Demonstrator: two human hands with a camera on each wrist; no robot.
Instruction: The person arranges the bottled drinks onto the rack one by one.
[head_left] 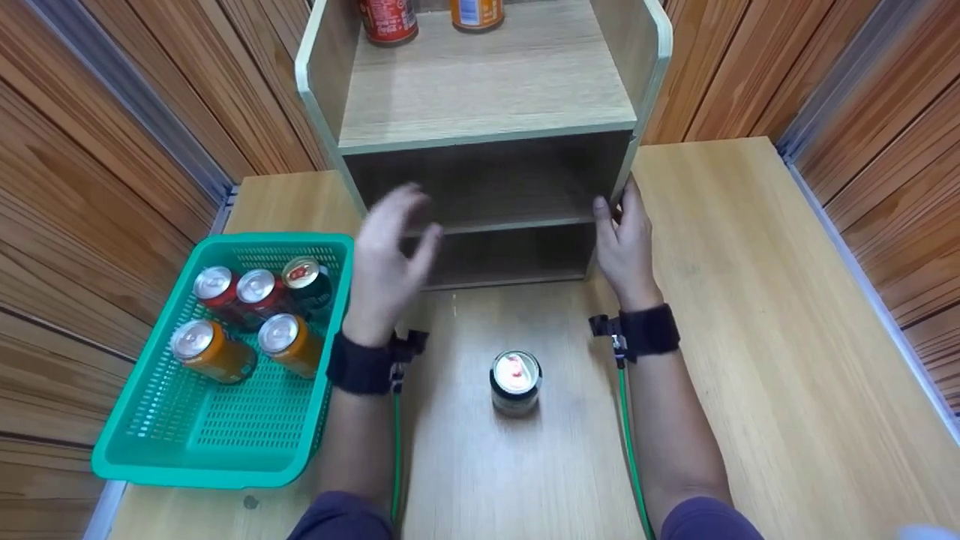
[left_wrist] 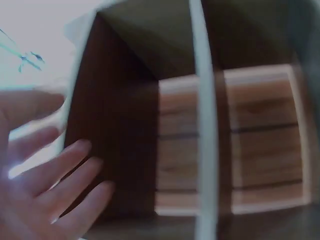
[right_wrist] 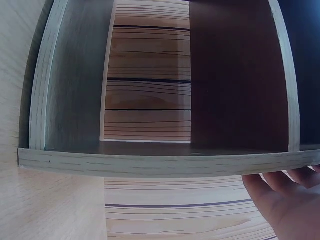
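The wooden shelf unit (head_left: 487,112) stands at the far middle of the counter (head_left: 750,337). The right hand (head_left: 622,244) grips its right front edge, thumb curled round the panel. The left hand (head_left: 386,255) hovers with fingers spread and relaxed before the lower compartment, holding nothing. A lone can (head_left: 515,381) stands near, between the wrists; a green basket (head_left: 150,442) of cans sits left.

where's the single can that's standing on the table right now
In the head view, the dark can with a silver top stands upright on the light wooden table, between the person's forearms, in front of the wooden shelf unit and right of the green plastic basket.
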